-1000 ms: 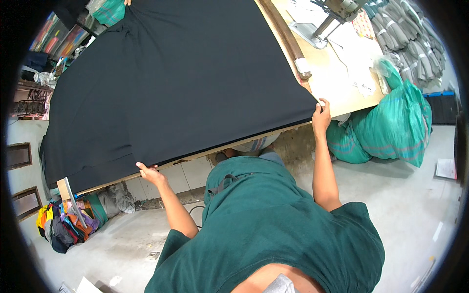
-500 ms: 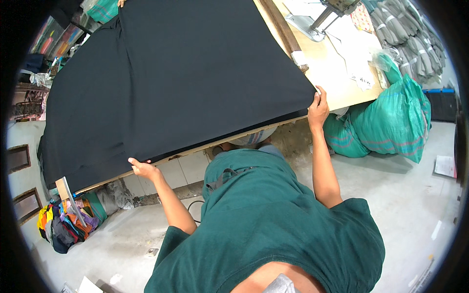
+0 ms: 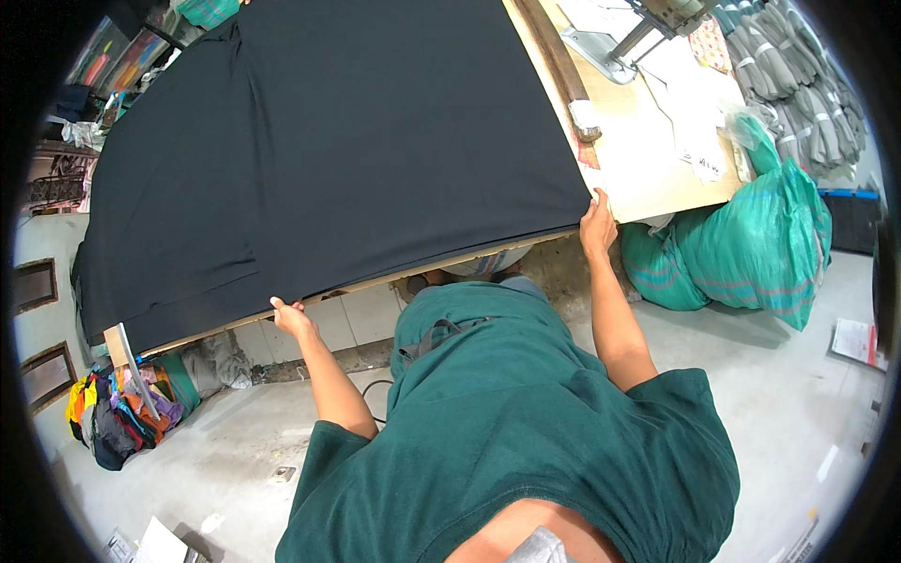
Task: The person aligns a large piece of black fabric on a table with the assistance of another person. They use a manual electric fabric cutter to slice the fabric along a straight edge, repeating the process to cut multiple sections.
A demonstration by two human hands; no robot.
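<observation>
A wide sheet of black fabric [image 3: 375, 141] lies over the table, with a long fold running down its left part. My right hand [image 3: 598, 228] pinches the near right corner of the cloth at the table's edge. Along the near edge, further left, my left hand [image 3: 294, 317] grips the fabric's border, thumb on top and fingers partly hidden below. The cloth between my hands lies nearly flat along the tabletop's edge. At the far left end of the cloth, a sliver of another person's hand shows at the picture's top.
A wooden bar [image 3: 556, 66] lies beside the fabric's right side. Past it stands a cutting machine [image 3: 610, 56] on the pale tabletop [image 3: 648, 178]. Green sacks [image 3: 751, 244] sit at the right; bundled grey cloth [image 3: 798, 75] is stacked behind. Colourful cloth scraps [image 3: 127, 413] lie at the lower left.
My right hand has come down and slightly left, lowering the raised corner to the table's edge. My left hand has slid a little to the right along the border.
</observation>
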